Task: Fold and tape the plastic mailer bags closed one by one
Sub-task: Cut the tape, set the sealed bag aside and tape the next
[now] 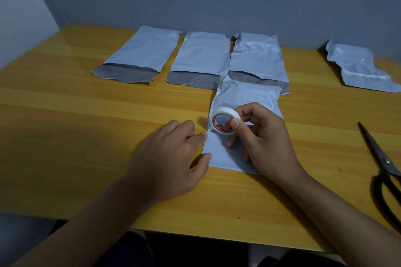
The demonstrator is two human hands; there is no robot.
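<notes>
1. The right hand [262, 136] pinches the roll of tape [224, 120] between thumb and fingers, holding it on edge just above the near mailer bag [245, 97].
2. The left hand [173, 151] lies just to the left of the roll, fingers loosely curled. Its fingertips sit at the bag's left edge, close to what looks like the loose tape end; I cannot tell whether they already pinch it.
3. Judged from this, the coming move is a pull: the tape would draw leftward from the roll, away from the right grip, across the bag's short width.
4. The bag's long axis runs away from the person, toward three more bags [201, 58] with open flaps, beyond the roll.
5. A fifth bag [355, 67] lies far right of the roll, and scissors [382, 158] rest on the bench [86, 115] to its right, nearer the right hand.
</notes>
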